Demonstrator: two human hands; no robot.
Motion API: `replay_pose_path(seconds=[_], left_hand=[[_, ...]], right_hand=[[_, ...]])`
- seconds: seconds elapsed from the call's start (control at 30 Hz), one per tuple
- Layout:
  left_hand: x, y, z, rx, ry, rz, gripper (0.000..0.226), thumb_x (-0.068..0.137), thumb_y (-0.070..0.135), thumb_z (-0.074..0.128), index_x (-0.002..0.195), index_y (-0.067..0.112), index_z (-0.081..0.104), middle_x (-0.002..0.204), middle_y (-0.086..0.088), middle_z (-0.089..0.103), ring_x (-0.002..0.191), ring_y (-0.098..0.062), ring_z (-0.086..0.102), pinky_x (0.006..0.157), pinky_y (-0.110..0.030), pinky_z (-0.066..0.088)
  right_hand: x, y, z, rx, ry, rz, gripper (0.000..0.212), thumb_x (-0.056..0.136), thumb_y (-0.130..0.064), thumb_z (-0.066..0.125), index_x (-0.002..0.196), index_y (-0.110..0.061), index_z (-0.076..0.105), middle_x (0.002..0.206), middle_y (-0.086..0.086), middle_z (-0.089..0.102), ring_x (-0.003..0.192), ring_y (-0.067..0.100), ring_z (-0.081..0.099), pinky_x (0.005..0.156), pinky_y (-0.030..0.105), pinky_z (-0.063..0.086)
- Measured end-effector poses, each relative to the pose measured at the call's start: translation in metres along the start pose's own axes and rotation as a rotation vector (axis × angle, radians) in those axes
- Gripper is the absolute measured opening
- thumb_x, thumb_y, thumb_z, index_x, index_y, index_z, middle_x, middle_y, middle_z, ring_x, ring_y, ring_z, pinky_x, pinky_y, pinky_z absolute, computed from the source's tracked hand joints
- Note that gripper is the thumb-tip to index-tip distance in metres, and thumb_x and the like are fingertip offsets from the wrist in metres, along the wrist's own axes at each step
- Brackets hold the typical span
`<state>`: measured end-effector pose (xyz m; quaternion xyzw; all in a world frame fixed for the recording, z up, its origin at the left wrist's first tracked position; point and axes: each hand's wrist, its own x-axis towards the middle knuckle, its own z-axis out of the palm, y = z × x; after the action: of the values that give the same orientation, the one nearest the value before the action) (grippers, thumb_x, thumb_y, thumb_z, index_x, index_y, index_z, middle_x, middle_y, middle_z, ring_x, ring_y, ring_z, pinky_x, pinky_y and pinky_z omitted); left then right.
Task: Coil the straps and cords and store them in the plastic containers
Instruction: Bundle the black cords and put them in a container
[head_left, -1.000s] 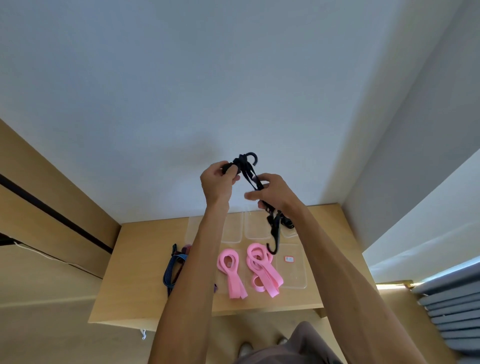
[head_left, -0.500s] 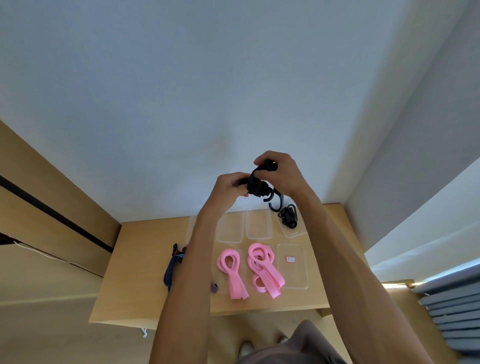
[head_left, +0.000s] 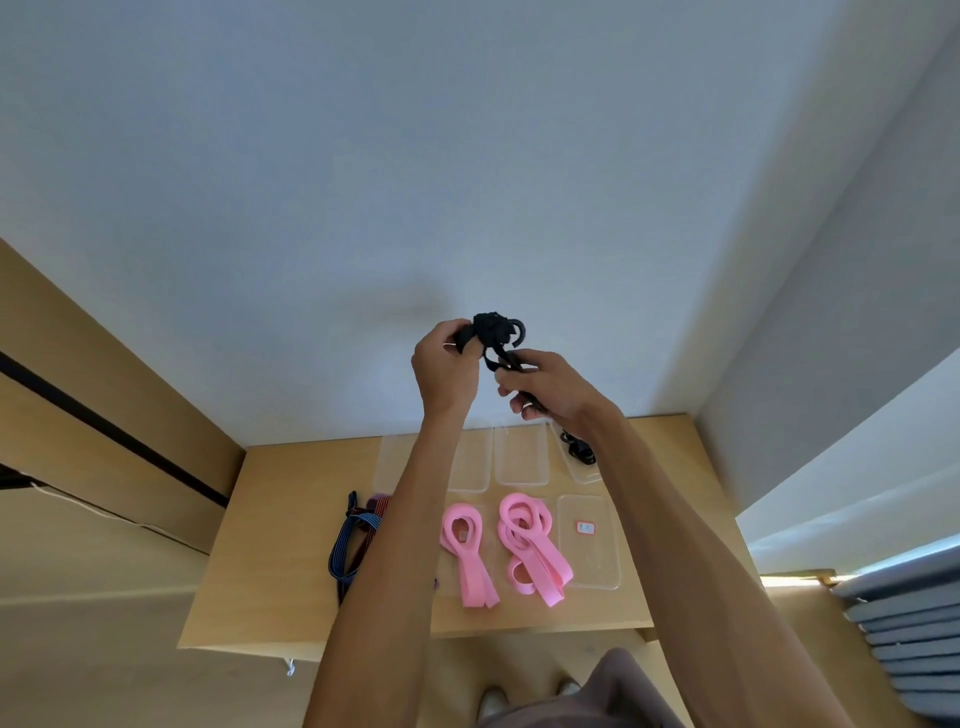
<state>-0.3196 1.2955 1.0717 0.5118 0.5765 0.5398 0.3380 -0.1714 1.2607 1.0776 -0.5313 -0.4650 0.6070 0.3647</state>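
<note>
Two hands raised at centre frame, both on one black cord (head_left: 493, 335). Left hand (head_left: 445, 368) curled round the wound bundle, thumb and fingers pinching its left side. Right hand (head_left: 550, 388) just right and lower, fingers closed round the free tail running down out of the bundle. Bundle held high against the pale wall, well above the table (head_left: 291, 519); a curved hook end standing out at its upper right.

Judged by look: light, soft and springy, likely elastic, so prone to unwinding once pressure eases. Best held across the turns of the coil, not by the hook, with the tail kept taut while wrapping. Hook stiff and apt to snag on neighbouring loops.

Lower centre of frame: two pink straps (head_left: 527, 545) looped on the table, apparently lying over clear plastic containers (head_left: 597, 561); whether properly inside, hard to tell through the transparent walls. Another dark cord (head_left: 576, 449) in the upper-right container, partly hidden behind the right forearm. Striped blue and red straps (head_left: 353, 540) at lower left, on bare wood beside the left forearm, not yet stored.

Coiling apparently near its end, tail short; placing in a container to follow.
</note>
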Motion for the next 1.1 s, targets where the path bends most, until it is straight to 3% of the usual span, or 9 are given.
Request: replay_pose_path(seconds=[0.2, 0.3, 0.4, 0.53, 0.63, 0.73, 0.83, 0.93, 1.1], left_hand=[[-0.002, -0.024, 0.004, 0.331, 0.080, 0.116, 0.016, 0.087, -0.001, 0.065, 0.100, 0.006, 0.070, 0.098, -0.007, 0.068, 0.084, -0.018, 0.061, 0.075, -0.027, 0.051], [-0.009, -0.041, 0.006, 0.429, 0.002, 0.158, 0.021, 0.085, -0.006, 0.062, 0.102, 0.003, 0.070, 0.098, -0.013, 0.067, 0.086, -0.024, 0.061, 0.073, -0.027, 0.046], [-0.010, -0.049, 0.005, 0.425, -0.063, 0.133, 0.027, 0.084, -0.007, 0.061, 0.106, 0.003, 0.072, 0.101, -0.013, 0.069, 0.089, -0.025, 0.062, 0.075, -0.023, 0.043], [-0.005, -0.053, 0.000, 0.362, -0.204, 0.065, 0.027, 0.084, -0.002, 0.061, 0.105, 0.008, 0.075, 0.094, -0.004, 0.072, 0.086, -0.019, 0.063, 0.071, -0.013, 0.041], [-0.006, -0.049, -0.002, 0.256, -0.379, 0.030, 0.026, 0.083, -0.003, 0.062, 0.102, 0.009, 0.076, 0.085, 0.000, 0.071, 0.078, -0.018, 0.065, 0.070, -0.024, 0.049], [-0.010, -0.043, -0.004, 0.072, -0.558, -0.026, 0.027, 0.082, -0.011, 0.060, 0.103, 0.001, 0.074, 0.080, -0.010, 0.070, 0.070, -0.023, 0.061, 0.075, -0.036, 0.051], [-0.012, -0.040, -0.007, -0.113, -0.649, -0.081, 0.029, 0.084, -0.011, 0.060, 0.105, 0.003, 0.074, 0.081, -0.010, 0.069, 0.068, -0.020, 0.059, 0.075, -0.029, 0.051], [-0.011, -0.040, -0.006, -0.193, -0.669, -0.101, 0.024, 0.089, -0.006, 0.061, 0.110, 0.000, 0.072, 0.085, -0.008, 0.072, 0.070, -0.018, 0.061, 0.074, -0.026, 0.052], [-0.010, -0.034, 0.000, -0.364, -0.570, -0.191, 0.023, 0.084, 0.008, 0.068, 0.098, 0.022, 0.080, 0.090, -0.005, 0.076, 0.080, -0.019, 0.068, 0.072, -0.027, 0.052]], right_hand=[[0.001, -0.014, 0.006, -0.289, 0.255, 0.082, 0.030, 0.083, 0.005, 0.058, 0.106, -0.013, 0.059, 0.078, 0.011, 0.071, 0.051, 0.015, 0.061, 0.049, 0.020, 0.047], [0.001, -0.019, 0.003, -0.393, 0.212, 0.090, 0.025, 0.084, 0.003, 0.045, 0.087, -0.014, 0.063, 0.074, 0.010, 0.069, 0.048, 0.015, 0.054, 0.048, 0.022, 0.044], [-0.003, -0.015, -0.005, -0.193, 0.088, 0.060, 0.016, 0.089, -0.003, 0.055, 0.088, -0.007, 0.071, 0.076, 0.012, 0.061, 0.056, 0.017, 0.054, 0.057, 0.024, 0.049], [-0.009, -0.011, -0.021, 0.040, -0.189, 0.032, 0.017, 0.088, -0.022, 0.071, 0.101, -0.012, 0.075, 0.086, 0.008, 0.064, 0.076, 0.018, 0.060, 0.076, 0.026, 0.054], [-0.005, -0.010, -0.023, -0.116, 0.076, -0.070, 0.020, 0.093, -0.026, 0.063, 0.092, -0.009, 0.075, 0.067, -0.001, 0.057, 0.059, 0.012, 0.045, 0.060, 0.027, 0.040], [0.000, -0.010, -0.024, -0.166, 0.257, -0.106, 0.028, 0.093, -0.030, 0.062, 0.086, -0.005, 0.073, 0.064, -0.008, 0.055, 0.058, 0.009, 0.044, 0.060, 0.025, 0.039], [0.001, -0.007, -0.022, 0.106, 0.265, -0.109, 0.020, 0.091, -0.020, 0.065, 0.109, -0.011, 0.063, 0.073, -0.001, 0.060, 0.064, 0.014, 0.051, 0.062, 0.030, 0.045], [0.005, -0.001, -0.022, 0.271, 0.344, -0.129, 0.034, 0.089, -0.015, 0.066, 0.121, -0.019, 0.056, 0.082, 0.005, 0.067, 0.063, 0.016, 0.049, 0.058, 0.029, 0.044], [0.007, 0.008, -0.024, 0.318, 0.397, -0.198, 0.024, 0.090, -0.026, 0.070, 0.092, -0.002, 0.073, 0.082, 0.011, 0.070, 0.071, 0.019, 0.063, 0.067, 0.028, 0.054]])
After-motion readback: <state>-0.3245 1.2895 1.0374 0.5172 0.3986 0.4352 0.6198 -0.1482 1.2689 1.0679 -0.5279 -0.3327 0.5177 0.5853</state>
